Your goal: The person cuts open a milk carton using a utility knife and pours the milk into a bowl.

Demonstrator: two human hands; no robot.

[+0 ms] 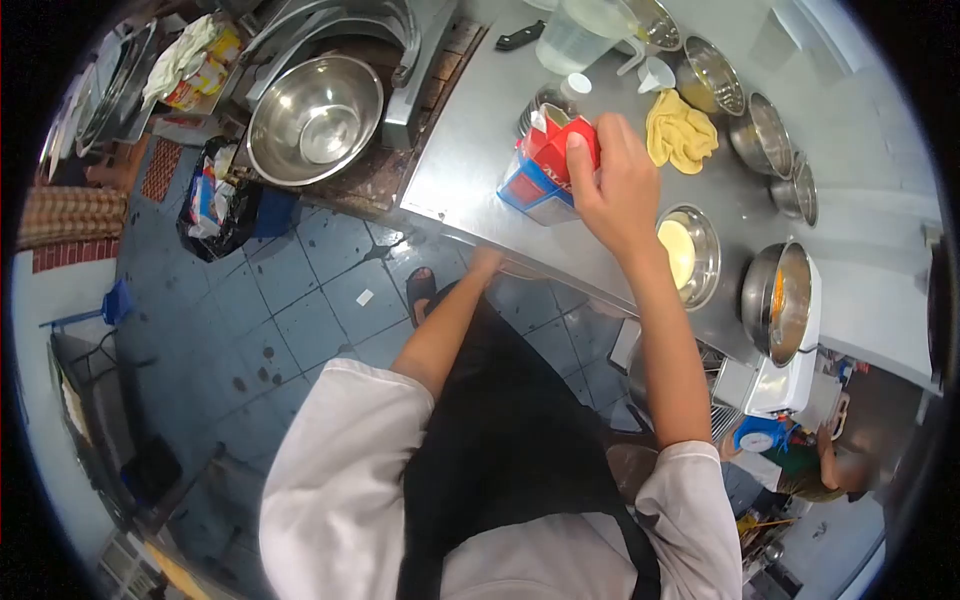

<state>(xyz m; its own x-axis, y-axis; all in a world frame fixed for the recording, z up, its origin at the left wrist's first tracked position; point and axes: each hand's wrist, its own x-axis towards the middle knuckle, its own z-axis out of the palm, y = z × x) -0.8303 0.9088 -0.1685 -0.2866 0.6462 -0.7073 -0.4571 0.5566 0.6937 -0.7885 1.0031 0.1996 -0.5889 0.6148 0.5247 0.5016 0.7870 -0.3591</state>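
Note:
My right hand is closed on the torn, open top of a red, white and blue carton, thumb toward me. The carton stands on the steel table near its front edge. Just behind it is a clear jar with a white lid. To the right of my right wrist sits a steel bowl with a pale yellow mixture. Down at the table's front edge is my left hand; its fingers are hidden, so their state does not show.
A yellow cloth, a plastic jug and a knife lie farther back. Several steel bowls line the wall side. A large steel bowl rests at left. Another person is at lower right.

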